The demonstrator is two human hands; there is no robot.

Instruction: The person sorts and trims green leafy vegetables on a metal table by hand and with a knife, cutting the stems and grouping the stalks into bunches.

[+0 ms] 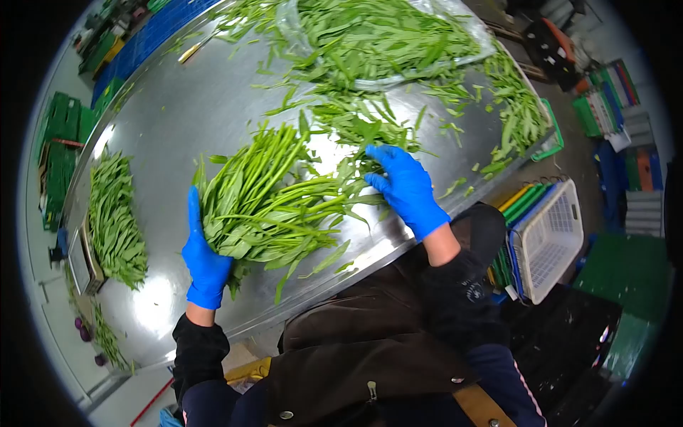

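Observation:
A loose bunch of water spinach (263,203), long green stems with narrow leaves, lies on the metal table in front of me. My left hand (204,260), in a blue glove, rests against the bunch's left side. One finger is stretched upward along the leaves; its other fingers are partly hidden by them. At the right, my blue-gloved right hand (405,185) has thumb and fingers apart, with its fingertips by scattered leaves (356,167) beyond the stem ends. Nothing is clearly gripped in it.
A clear plastic bag (491,50) full of greens lies at the table's far side. Another pile of greens (114,220) sits left, beside a small scale-like device (84,260). A knife (191,52) lies far left. A white crate (551,242) stands right, below the metal table (167,135).

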